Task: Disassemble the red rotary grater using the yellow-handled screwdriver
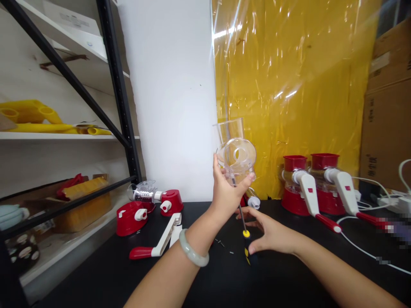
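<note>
My left hand [228,192], with a pale bangle on its wrist, holds up a clear plastic grater housing [239,154] by its lower part. My right hand [268,233] is lower down, its thumb against the black-and-yellow handle of a screwdriver [246,239] and its fingers curled partly behind it. The screwdriver's shaft slants up to the underside of the housing; where the tip sits is hard to make out through my left hand. Several small screws [221,243] lie on the black table below. A metal grater drum [252,199] rests behind my hands.
Red grater bases [131,218] and a white crank with a red grip [165,237] lie at left, beside another clear housing [143,191]. Two assembled rotary graters [295,188] stand at right near a white cable [362,248]. A shelf rack [115,85] borders the left side.
</note>
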`<state>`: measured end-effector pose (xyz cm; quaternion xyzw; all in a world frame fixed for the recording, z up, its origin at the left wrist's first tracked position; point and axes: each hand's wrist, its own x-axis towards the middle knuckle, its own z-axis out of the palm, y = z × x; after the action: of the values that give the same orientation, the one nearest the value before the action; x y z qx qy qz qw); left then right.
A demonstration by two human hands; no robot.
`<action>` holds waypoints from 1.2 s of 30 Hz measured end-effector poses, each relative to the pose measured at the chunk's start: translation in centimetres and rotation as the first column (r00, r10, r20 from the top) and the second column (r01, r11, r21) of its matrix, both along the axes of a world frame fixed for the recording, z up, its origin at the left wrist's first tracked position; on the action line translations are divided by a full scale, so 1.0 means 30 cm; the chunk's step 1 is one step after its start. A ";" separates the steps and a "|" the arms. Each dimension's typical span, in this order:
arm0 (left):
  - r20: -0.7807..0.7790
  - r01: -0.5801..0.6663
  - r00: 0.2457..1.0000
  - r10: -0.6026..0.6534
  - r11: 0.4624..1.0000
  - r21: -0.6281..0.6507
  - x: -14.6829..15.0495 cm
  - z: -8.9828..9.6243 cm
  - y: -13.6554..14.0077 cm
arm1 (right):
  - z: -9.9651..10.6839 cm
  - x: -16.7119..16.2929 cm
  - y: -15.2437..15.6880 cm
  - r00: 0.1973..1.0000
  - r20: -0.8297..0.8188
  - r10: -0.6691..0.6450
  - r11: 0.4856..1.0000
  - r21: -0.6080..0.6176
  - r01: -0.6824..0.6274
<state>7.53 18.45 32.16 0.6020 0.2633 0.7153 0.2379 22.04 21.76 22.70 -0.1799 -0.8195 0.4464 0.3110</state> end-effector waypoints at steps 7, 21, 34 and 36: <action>-0.015 -0.025 1.000 0.025 1.000 0.001 0.000 0.003 -0.001 | 0.008 -0.009 -0.011 1.000 0.015 0.000 1.000 -0.026 0.001; -0.040 -0.066 0.997 0.066 0.998 0.013 -0.002 0.001 0.000 | 0.006 0.000 -0.012 0.998 -0.005 0.063 0.998 -0.013 -0.063; -0.032 -0.050 0.998 0.050 0.999 -0.004 -0.001 -0.001 -0.003 | 0.004 -0.007 -0.010 0.997 -0.025 0.069 0.997 -0.021 -0.069; -0.038 -0.053 0.998 0.053 0.999 0.005 -0.001 0.000 -0.003 | 0.002 -0.011 -0.012 1.000 -0.009 -0.004 1.000 0.001 0.004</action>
<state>7.50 18.36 32.15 0.6086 0.2823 0.7105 0.2126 21.70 21.41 22.78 -0.1794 -0.8179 0.4464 0.3155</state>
